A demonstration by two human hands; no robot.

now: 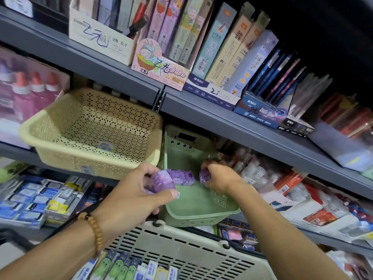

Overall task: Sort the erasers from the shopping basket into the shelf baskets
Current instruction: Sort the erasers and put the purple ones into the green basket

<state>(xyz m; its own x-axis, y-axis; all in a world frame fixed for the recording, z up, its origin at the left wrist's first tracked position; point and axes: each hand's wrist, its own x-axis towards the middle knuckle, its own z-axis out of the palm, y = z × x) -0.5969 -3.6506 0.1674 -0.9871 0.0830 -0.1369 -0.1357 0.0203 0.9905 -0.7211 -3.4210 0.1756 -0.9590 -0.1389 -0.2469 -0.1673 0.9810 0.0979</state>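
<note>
We see right hand (219,177) only from back; fingers curled under, grip on purple eraser (204,175) mostly hidden. Left hand (137,197) covers lower part of purple eraser pack (162,181); print on wrap blurred. Green basket (201,211) floor partly hidden behind both hands. Shopping basket (181,251) cut by bottom edge; boxes inside (121,267) cropped, labels unreadable to us. Both forearms run out of frame. Shelf goods at far right (333,209) smeared, too blurred to name. Small sticker in beige basket (105,146) illegible.
</note>
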